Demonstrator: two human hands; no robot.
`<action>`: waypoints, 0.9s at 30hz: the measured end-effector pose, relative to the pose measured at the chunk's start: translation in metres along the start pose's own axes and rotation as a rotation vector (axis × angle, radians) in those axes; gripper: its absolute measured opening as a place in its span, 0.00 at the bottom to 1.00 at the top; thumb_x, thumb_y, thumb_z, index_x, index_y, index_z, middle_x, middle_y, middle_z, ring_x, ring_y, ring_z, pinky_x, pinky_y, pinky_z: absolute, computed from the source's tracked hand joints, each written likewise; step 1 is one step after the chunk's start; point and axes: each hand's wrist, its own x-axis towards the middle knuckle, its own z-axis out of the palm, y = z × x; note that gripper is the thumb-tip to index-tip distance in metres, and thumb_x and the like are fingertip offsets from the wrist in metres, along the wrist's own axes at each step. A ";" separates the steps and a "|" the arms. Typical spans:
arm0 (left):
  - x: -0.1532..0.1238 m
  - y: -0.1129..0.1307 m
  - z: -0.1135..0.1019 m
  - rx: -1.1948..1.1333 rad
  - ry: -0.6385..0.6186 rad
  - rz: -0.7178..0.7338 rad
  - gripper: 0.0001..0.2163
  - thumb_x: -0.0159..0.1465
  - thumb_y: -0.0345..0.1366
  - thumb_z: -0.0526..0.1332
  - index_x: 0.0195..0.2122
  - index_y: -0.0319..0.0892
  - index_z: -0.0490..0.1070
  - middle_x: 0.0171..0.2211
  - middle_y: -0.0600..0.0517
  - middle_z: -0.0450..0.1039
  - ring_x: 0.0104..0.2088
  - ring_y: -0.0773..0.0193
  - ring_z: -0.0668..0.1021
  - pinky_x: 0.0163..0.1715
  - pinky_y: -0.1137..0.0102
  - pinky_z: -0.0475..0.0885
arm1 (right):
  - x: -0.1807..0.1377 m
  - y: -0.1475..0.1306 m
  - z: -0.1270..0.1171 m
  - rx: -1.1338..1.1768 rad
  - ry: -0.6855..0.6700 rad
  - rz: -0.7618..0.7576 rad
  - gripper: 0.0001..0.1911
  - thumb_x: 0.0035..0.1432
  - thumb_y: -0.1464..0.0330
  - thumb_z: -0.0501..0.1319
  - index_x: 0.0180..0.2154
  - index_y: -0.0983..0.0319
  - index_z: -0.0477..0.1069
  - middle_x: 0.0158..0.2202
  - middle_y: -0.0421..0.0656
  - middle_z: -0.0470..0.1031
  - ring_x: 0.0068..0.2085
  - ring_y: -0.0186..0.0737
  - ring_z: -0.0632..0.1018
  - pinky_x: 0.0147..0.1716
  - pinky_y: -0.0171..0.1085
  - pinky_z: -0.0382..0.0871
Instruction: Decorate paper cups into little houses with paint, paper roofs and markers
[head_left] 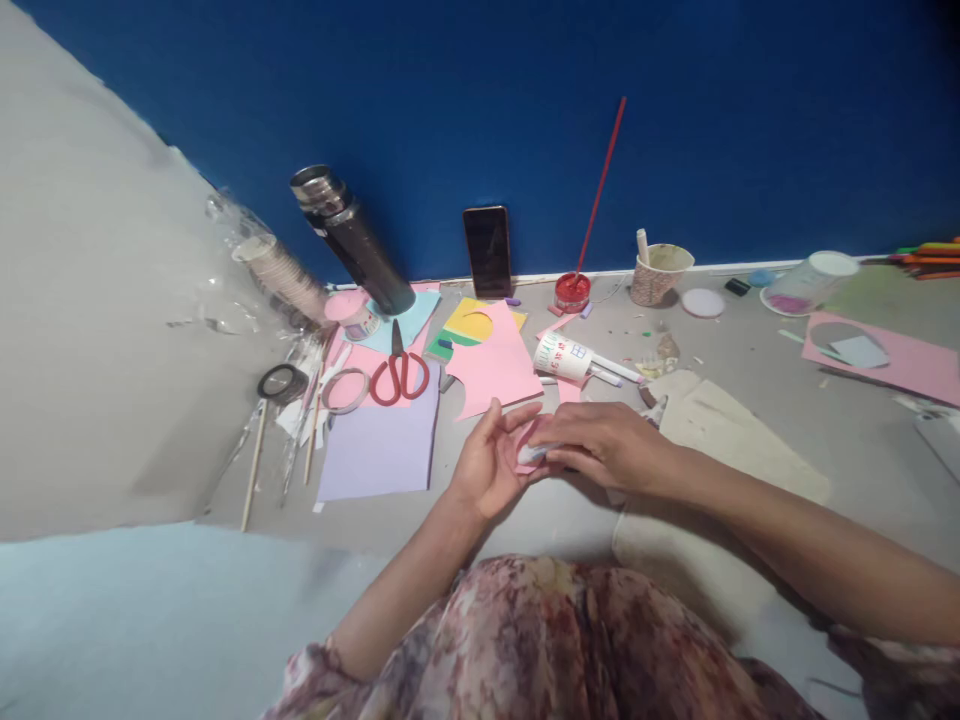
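Observation:
My left hand is turned palm up, its fingers curled under a small curved pink paper piece. A pale whitish patch shows inside the pink piece; I cannot tell whether it is a separate thing. From the right, my right hand reaches over, fingers bent and pressed onto the same piece, partly covering it. Just beyond both hands lies a pink sheet with curved cut-outs. Beside it a white paper cup with drawn marks lies on its side, white pens sticking out.
Red-handled scissors and a tape roll lie left by lilac paper. Behind stand a dark flask, a phone, a red pot with a stick, and a patterned cup. A beige cloth lies right.

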 end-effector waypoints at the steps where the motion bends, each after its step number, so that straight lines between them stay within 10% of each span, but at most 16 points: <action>1: 0.000 -0.002 0.000 0.026 -0.024 0.009 0.18 0.71 0.46 0.62 0.50 0.35 0.79 0.42 0.41 0.83 0.34 0.55 0.84 0.32 0.62 0.80 | 0.000 0.000 0.000 -0.011 -0.019 -0.020 0.10 0.73 0.64 0.61 0.48 0.56 0.82 0.44 0.43 0.86 0.43 0.40 0.84 0.39 0.35 0.70; 9: 0.006 -0.008 0.000 0.121 0.010 0.077 0.09 0.60 0.30 0.67 0.41 0.34 0.81 0.36 0.44 0.82 0.32 0.59 0.82 0.32 0.66 0.79 | -0.003 -0.003 -0.004 -0.070 -0.056 -0.012 0.11 0.74 0.63 0.60 0.47 0.55 0.81 0.39 0.43 0.83 0.40 0.40 0.81 0.36 0.35 0.64; 16: 0.003 -0.003 0.003 0.087 0.044 0.073 0.14 0.68 0.42 0.65 0.41 0.34 0.81 0.37 0.43 0.82 0.31 0.58 0.82 0.29 0.64 0.81 | -0.001 -0.010 -0.005 -0.225 -0.065 -0.019 0.09 0.72 0.64 0.62 0.41 0.54 0.82 0.31 0.41 0.78 0.31 0.38 0.73 0.29 0.37 0.54; 27: 0.007 -0.006 0.009 -0.058 0.037 0.000 0.17 0.74 0.39 0.54 0.41 0.34 0.80 0.35 0.43 0.82 0.33 0.56 0.83 0.34 0.61 0.80 | -0.002 -0.011 0.001 -0.178 0.064 0.107 0.16 0.75 0.61 0.58 0.57 0.56 0.78 0.47 0.45 0.87 0.42 0.44 0.85 0.38 0.38 0.69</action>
